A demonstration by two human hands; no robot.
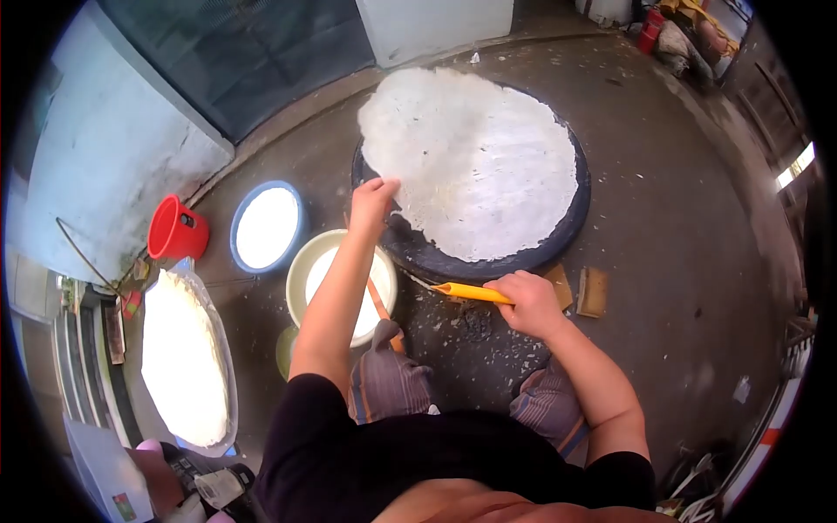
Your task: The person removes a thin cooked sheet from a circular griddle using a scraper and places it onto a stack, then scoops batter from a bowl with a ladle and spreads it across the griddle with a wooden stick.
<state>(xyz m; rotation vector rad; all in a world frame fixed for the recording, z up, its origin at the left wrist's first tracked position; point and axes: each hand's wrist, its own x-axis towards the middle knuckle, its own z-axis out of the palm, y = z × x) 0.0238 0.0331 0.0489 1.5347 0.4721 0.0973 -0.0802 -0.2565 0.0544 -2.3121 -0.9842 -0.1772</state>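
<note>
White and thin, the round sheet (497, 174) fills the upper middle of my head view, on the black griddle (571, 235), its upper-left part reaching past the rim. I have the left hand (375, 205) at its lower-left edge, fingertips pinching that edge. Right of lower centre, I see the right hand (526, 303) closed around an orange-yellow tool (475, 292), its tip pointing left. The cream bowl (295, 283) sits partly behind the left forearm; the blue basin (302, 218) and red bucket (179, 228) stand farther left.
</note>
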